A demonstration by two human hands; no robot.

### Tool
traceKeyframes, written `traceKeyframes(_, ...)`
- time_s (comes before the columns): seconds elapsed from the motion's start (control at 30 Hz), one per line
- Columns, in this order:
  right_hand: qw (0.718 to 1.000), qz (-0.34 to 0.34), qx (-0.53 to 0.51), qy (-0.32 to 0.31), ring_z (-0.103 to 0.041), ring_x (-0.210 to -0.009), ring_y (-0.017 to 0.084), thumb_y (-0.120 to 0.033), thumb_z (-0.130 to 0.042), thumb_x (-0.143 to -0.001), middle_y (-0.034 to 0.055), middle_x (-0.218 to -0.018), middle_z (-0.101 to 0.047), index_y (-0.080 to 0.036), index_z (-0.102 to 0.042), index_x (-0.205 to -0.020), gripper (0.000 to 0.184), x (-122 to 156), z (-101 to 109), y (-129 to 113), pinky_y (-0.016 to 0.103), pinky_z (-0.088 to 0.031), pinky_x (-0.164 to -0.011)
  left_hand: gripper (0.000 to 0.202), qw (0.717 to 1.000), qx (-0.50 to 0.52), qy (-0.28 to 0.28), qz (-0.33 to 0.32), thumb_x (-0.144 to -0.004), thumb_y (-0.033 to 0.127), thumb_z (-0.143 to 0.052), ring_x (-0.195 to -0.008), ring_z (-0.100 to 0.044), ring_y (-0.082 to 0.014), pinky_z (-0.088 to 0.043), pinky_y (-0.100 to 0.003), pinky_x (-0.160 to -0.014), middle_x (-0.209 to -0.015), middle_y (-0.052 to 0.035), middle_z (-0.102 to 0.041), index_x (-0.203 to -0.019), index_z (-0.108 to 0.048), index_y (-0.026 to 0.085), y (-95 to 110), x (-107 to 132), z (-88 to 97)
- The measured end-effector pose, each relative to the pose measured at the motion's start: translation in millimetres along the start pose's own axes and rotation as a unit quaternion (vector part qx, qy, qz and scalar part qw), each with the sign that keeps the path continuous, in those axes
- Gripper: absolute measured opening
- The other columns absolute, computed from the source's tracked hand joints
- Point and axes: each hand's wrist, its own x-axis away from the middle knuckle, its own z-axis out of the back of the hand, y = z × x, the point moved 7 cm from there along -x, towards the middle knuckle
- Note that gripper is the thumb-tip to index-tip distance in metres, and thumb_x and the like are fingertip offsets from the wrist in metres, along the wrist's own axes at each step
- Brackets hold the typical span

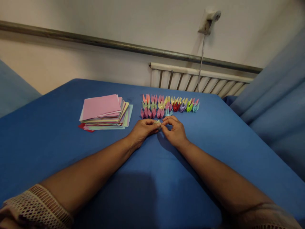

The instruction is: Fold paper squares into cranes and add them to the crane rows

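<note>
My left hand (143, 129) and my right hand (174, 130) meet at the middle of the blue table (71, 152). Both pinch a small pale folded paper piece (158, 122) between their fingertips; most of it is hidden by the fingers. Just beyond the hands stand rows of several small folded paper figures (169, 104) in pink, yellow, red, green and blue. To the left of them lies a stack of coloured paper sheets (105, 112) with a pink sheet on top.
A wall with a metal rail (95, 41) runs behind the table. A white radiator (200, 79) stands at the back right, under a wall fitting with a hanging cord (208, 20). Blue fabric (278, 95) rises on the right.
</note>
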Motion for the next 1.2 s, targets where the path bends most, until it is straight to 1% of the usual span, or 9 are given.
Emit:
traceKeyframes(0.27,0.999,0.036,0.020,-0.004,-0.062,-0.089,0.019,-0.014,-0.059,-0.076,0.0057,-0.092,-0.063,-0.021,-0.060,-0.073,0.008,0.9,1.9,-6.6,0.036,-0.051,-0.085,0.028,1.000,0.004,0.001,-0.004,-0.059,0.033,-0.084,-0.068,-0.060,-0.0087,-0.049,-0.023,-0.073,-0.073,0.0003,-0.065,-0.075,-0.071,0.014,2.2,1.9,-1.9)
traceKeyframes(0.47,1.000,0.022,0.016,-0.012,-0.062,-0.087,0.018,-0.013,-0.057,-0.076,0.0049,-0.089,-0.063,-0.021,-0.058,-0.072,0.010,1.8,-0.7,-3.7,0.034,-0.051,-0.084,0.026,0.999,0.043,-0.001,0.004,-0.060,0.030,-0.084,-0.071,-0.061,-0.0083,-0.049,-0.021,-0.072,-0.077,0.0000,-0.066,-0.074,-0.069,0.014,1.5,1.1,-0.9)
traceKeyframes(0.57,1.000,0.014,0.016,-0.013,-0.062,-0.086,0.018,-0.013,-0.057,-0.076,0.0042,-0.088,-0.063,-0.021,-0.058,-0.074,0.009,2.4,-1.1,-2.1,0.034,-0.050,-0.084,0.025,0.997,0.071,-0.005,0.014,-0.062,0.028,-0.084,-0.076,-0.062,-0.0099,-0.051,-0.023,-0.074,-0.081,-0.0015,-0.068,-0.077,-0.069,0.014,1.1,0.7,0.0)
traceKeyframes(0.67,1.000,0.013,0.009,-0.009,-0.062,-0.085,0.018,-0.014,-0.059,-0.075,0.0038,-0.088,-0.063,-0.021,-0.059,-0.078,0.008,2.6,0.0,-2.7,0.032,-0.051,-0.082,0.024,0.996,0.085,-0.008,0.020,-0.064,0.027,-0.083,-0.076,-0.062,-0.0097,-0.051,-0.022,-0.074,-0.081,-0.0013,-0.067,-0.080,-0.070,0.014,0.9,0.5,0.6)
traceKeyframes(0.83,1.000,0.024,-0.006,-0.001,-0.062,-0.084,0.017,-0.016,-0.059,-0.078,0.0038,-0.086,-0.063,-0.021,-0.061,-0.078,0.005,2.2,1.9,-6.5,0.031,-0.050,-0.082,0.025,0.997,0.077,-0.012,0.026,-0.064,0.028,-0.083,-0.077,-0.063,-0.0105,-0.051,-0.023,-0.073,-0.083,-0.0020,-0.068,-0.080,-0.070,0.015,-1.0,0.9,-0.4)
traceKeyframes(0.93,1.000,0.023,0.000,0.001,-0.062,-0.082,0.017,-0.015,-0.057,-0.079,0.0035,-0.084,-0.064,-0.021,-0.061,-0.075,0.008,1.8,2.2,-6.9,0.031,-0.050,-0.081,0.025,0.997,0.069,-0.010,0.023,-0.064,0.030,-0.083,-0.076,-0.062,-0.0102,-0.051,-0.023,-0.072,-0.082,-0.0014,-0.067,-0.079,-0.070,0.015,-1.7,1.1,-0.7)
traceKeyframes(1.2,1.000,0.021,0.005,-0.004,-0.060,-0.076,0.016,-0.013,-0.055,-0.077,0.0019,-0.079,-0.063,-0.021,-0.057,-0.073,0.010,2.5,1.6,-8.4,0.031,-0.050,-0.076,0.026,0.998,0.065,-0.012,0.018,-0.063,0.030,-0.084,-0.074,-0.062,-0.0101,-0.051,-0.023,-0.072,-0.079,-0.0010,-0.066,-0.079,-0.070,0.014,-0.6,1.4,-2.0)
